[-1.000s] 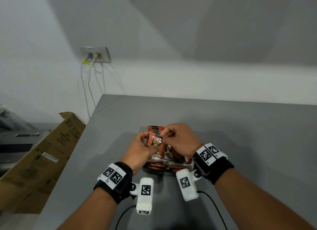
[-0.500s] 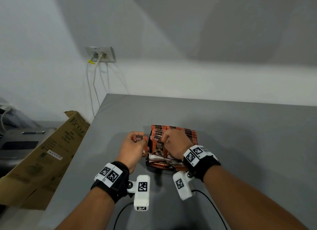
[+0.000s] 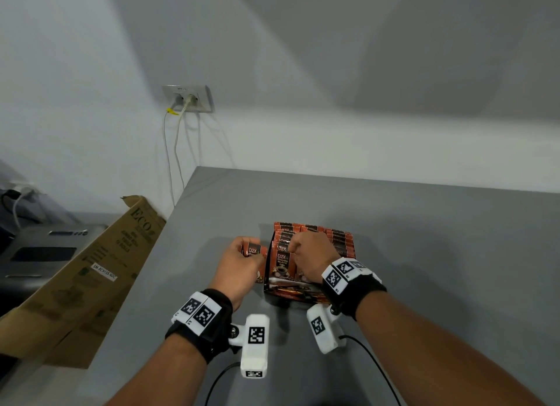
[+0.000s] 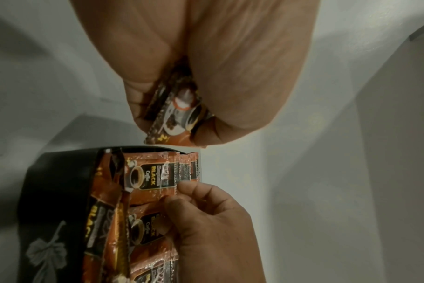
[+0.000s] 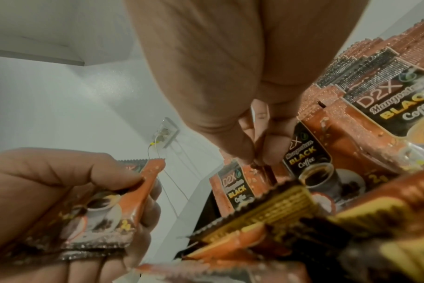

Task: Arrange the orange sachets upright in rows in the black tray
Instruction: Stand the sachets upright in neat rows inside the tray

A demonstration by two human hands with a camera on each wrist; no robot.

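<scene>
The black tray [image 3: 292,293] stands on the grey table, filled with rows of upright orange sachets [image 3: 336,239]. My right hand [image 3: 298,249] is over the tray's front left part and pinches the top edge of an upright sachet [image 4: 148,178] in the front row; in the right wrist view its fingertips [image 5: 257,159] close on that edge. My left hand [image 3: 242,263] is just left of the tray, outside it. It grips a small stack of loose sachets [image 3: 254,251], seen also in the wrist views [image 4: 174,118] [image 5: 104,206]. A dark-and-gold wrapper [image 5: 266,216] lies across the tray's front.
A cardboard box [image 3: 91,269] leans against the table's left edge, with a grey machine [image 3: 39,254] behind it. A wall socket [image 3: 188,99] with hanging cables is at the far left corner. Bare grey table [image 3: 439,254] stretches right of and behind the tray.
A second ago both hands met above the tray on one sachet. My left hand has since drawn off to the left with its stack, and my right hand has gone down into the front row.
</scene>
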